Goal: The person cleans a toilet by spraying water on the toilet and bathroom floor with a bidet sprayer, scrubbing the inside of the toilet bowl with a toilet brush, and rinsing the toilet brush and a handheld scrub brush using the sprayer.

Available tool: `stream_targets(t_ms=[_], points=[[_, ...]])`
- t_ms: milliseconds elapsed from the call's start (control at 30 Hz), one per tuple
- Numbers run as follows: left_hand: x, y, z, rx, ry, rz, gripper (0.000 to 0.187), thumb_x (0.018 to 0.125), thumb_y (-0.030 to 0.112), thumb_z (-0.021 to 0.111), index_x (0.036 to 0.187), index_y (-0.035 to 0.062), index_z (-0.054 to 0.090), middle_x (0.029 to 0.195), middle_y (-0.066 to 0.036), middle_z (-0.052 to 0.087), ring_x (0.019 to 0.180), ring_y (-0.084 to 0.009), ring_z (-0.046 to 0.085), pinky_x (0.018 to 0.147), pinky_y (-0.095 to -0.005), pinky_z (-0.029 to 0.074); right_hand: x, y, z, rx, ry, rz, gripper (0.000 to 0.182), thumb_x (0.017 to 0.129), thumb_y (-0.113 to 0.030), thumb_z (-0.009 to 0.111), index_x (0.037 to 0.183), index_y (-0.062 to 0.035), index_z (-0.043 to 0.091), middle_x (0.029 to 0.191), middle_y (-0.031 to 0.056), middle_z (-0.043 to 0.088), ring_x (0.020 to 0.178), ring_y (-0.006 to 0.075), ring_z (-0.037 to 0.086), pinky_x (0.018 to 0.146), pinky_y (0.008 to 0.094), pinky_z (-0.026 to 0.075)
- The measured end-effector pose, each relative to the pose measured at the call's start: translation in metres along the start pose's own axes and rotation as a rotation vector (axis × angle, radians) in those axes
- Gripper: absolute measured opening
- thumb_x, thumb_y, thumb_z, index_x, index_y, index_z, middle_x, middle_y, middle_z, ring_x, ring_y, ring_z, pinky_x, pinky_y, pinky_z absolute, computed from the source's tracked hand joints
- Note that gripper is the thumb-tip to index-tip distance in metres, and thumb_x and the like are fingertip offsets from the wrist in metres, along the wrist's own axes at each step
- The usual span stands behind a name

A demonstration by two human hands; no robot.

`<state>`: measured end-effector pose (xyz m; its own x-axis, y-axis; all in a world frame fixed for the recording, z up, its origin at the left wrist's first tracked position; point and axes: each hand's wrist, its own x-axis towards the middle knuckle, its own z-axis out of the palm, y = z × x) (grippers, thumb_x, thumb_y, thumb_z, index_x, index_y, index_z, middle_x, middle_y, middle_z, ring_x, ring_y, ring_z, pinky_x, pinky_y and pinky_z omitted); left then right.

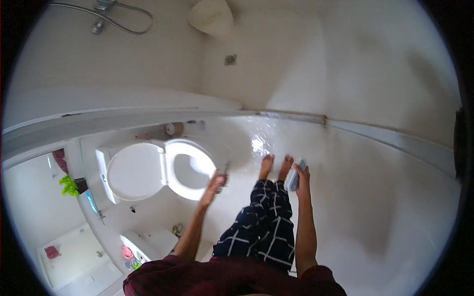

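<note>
My left hand (213,188) is closed around a small dark object at the right edge of the white toilet seat (174,178); what that object is I cannot make out. In my right hand (303,181) is a grey and white brush (295,175), held beside my right leg above the floor. The toilet lid (136,171) stands raised against the tank, and the bowl (191,170) is uncovered. My bare feet (275,166) are on the pale floor (345,207), just beyond the brush. Wet, shiny patches show on the floor ahead of my toes.
A raised ledge (291,116) crosses the floor ahead, with a drain (230,59) and a white basin-like object (211,17) beyond it. The shower hose (128,30) hangs at upper left. A sink (143,246), a mirror and a green plant (69,185) are at left.
</note>
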<state>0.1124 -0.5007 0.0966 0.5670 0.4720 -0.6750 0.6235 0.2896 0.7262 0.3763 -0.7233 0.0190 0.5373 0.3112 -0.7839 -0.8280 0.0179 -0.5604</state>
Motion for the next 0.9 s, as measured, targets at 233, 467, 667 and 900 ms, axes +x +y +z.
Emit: stream_targets(t_ms=[233,467,667,900], points=[[-0.097,0.115,-0.119,0.216,0.430,0.074,0.054,0.085,0.052,0.039,0.097,0.0017,0.056,0.069,0.000,0.046,0.066,-0.0102,0.042,0.058,-0.0243,0.033,0.028,-0.020,-0.049,0.047,0.051,0.101,0.033,0.072,-0.033,0.065,0.093,-0.0121,0.050,0.067,0.0010,0.050,0.054,0.0158,0.052,0.049,0.0297,0.046],[0.037,0.183,-0.067,0.161,0.132,0.174,0.055,0.083,0.055,0.043,0.095,0.0031,0.058,0.067,0.001,0.045,0.063,-0.0092,0.040,0.059,-0.0224,0.032,0.067,-0.001,-0.030,0.072,-0.008,0.140,0.034,0.072,-0.034,0.065,0.098,-0.0120,0.055,0.078,0.0013,0.053,0.066,0.0148,0.053,0.063,0.0294,0.046],[0.082,0.148,-0.033,-0.100,0.064,0.161,0.056,0.081,0.059,0.040,0.091,0.0064,0.055,0.062,0.003,0.045,0.056,-0.0063,0.038,0.051,-0.0204,0.029,0.057,-0.040,0.026,0.050,-0.096,0.228,0.037,0.074,-0.034,0.063,0.103,-0.0117,0.053,0.088,0.0023,0.053,0.079,0.0144,0.053,0.070,0.0307,0.044],[0.061,0.127,-0.043,0.005,0.071,0.133,0.056,0.083,0.058,0.039,0.092,0.0059,0.055,0.062,0.003,0.043,0.055,-0.0060,0.036,0.051,-0.0207,0.028,0.124,-0.023,0.099,-0.069,-0.082,0.184,0.035,0.072,-0.042,0.061,0.095,-0.0161,0.053,0.082,-0.0016,0.052,0.076,0.0119,0.053,0.069,0.0313,0.041]])
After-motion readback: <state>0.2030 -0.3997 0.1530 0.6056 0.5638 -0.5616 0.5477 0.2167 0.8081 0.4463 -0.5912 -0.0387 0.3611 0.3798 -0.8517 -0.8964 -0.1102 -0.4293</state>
